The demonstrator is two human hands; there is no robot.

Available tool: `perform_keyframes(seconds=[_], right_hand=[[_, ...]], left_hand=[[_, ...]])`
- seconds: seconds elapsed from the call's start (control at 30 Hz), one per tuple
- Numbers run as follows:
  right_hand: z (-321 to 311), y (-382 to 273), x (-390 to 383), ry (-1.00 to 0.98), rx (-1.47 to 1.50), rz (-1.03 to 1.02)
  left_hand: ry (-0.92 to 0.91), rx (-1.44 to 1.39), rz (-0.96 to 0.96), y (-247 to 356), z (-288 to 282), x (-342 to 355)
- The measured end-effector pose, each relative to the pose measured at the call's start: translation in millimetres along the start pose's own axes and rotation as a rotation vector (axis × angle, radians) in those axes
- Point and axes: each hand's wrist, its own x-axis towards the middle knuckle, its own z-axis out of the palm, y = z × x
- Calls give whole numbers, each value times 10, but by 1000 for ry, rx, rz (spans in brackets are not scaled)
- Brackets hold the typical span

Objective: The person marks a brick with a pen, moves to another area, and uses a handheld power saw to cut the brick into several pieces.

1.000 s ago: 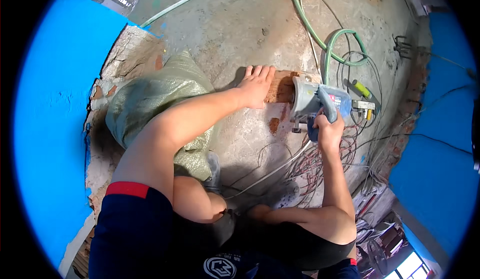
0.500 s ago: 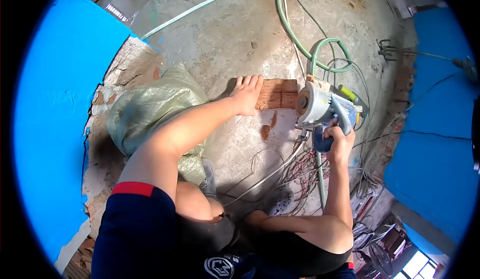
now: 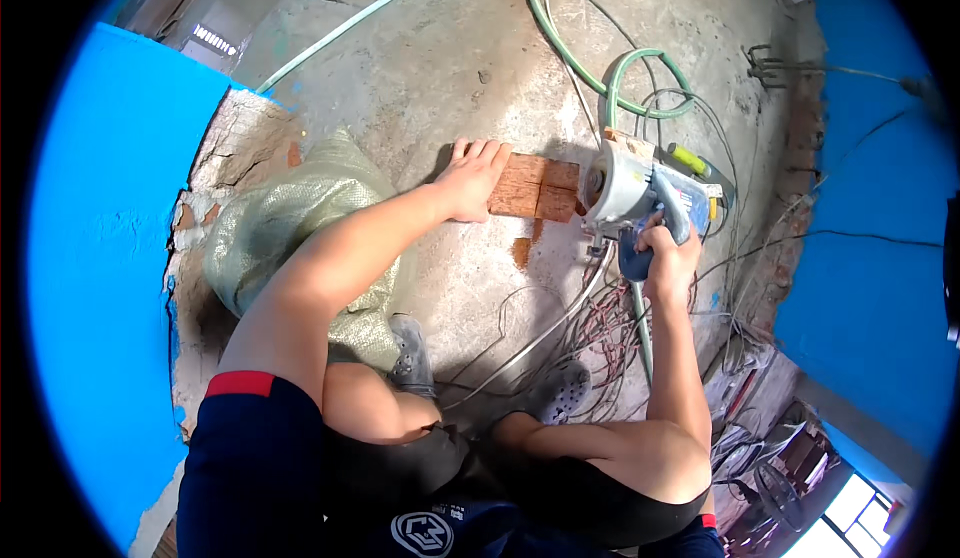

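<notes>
My right hand is closed round the blue handle of a circular saw with a pale grey guard. The saw's left side meets the right end of a reddish-brown slab, grained like wood, with a dark line across it. Where the blade touches is hidden by the guard. My left hand lies flat over the slab's left end, fingers stretched away from me. Rust-coloured marks stain the concrete just below the slab.
A pale green woven sack slumps by my left arm. A green hose loops beyond the saw, and tangled cables lie near my right foot. A yellow-green cylinder is beside the saw. Blue walls stand on both sides.
The view has shifted slightly, so the scene sits a little further left and up. Both hands keep their places on the slab and saw; the saw appears slightly closer over the slab's end.
</notes>
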Motion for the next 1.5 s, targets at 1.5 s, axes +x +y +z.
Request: perform_keyframes(seconds=[1.5], right_hand=[[568,170,101,46,-205,52]], left_hand=[[-33,-114,-43,-48,63,4]])
